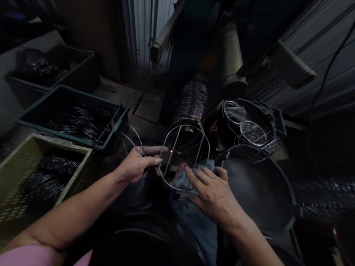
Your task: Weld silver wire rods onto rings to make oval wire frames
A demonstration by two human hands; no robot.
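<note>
In front of me is a round metal wire ring (208,140) with two straight wires across it. My left hand (137,162) is closed, thumb and fingers at the ring's left edge. Another curved wire loop (130,138) shows at the back of that hand. My right hand (211,190) lies over the ring's lower right side, fingers stretched out and apart; whether they touch the wire I cannot tell. Just beyond the ring, many wire rings are stacked in a coil-like bundle (193,101) on a machine. Small orange glints show near it.
On the left stand a yellow crate (37,136), a green crate (71,139) and a dark bin (93,53), all holding metal wire parts. To the right are a wide round basin (259,190) and a tub with wire rings (253,132). A thick cylinder (232,51) juts from the machine.
</note>
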